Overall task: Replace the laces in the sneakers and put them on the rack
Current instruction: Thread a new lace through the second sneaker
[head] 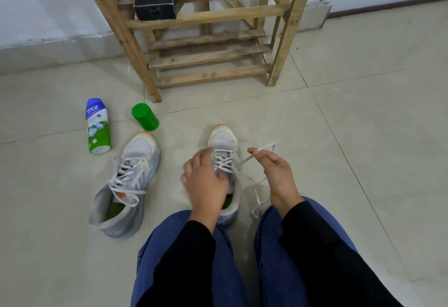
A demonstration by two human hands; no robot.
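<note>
Right hand [276, 170] is lifted just to the right of the right-hand sneaker [224, 140], thumb and forefinger pinching the free end of a white lace [265, 147]; from the pinch the lace slants down to the eyelets on that side, and a looser stretch of it trails over the tiled floor [363, 137] toward the person's knee. Left hand [206, 182] lies over the tongue and the crossed lacing of the same shoe, fingers bent down onto it, but it is blurred, and from where I stand I cannot tell whether it grips anything or only presses. That sneaker sits on the floor between the knees, toe pointing away toward the wooden rack [211, 16] — well apart from it, not on any shelf. The left-hand sneaker [128, 180] stands to the left, also on the tiles, laced, its white ends hanging loose across the opening, a green insole showing inside. Farther left and away lie a blue, white and green bottle [97, 127] on its side and, just beside it to the right, a green canister [145, 117], close to the rack's front leg. On one of the rack's slatted shelves rests a black box [155, 1]. Blue jeans [189, 270] and black sleeves [327, 258] fill the near edge.
</note>
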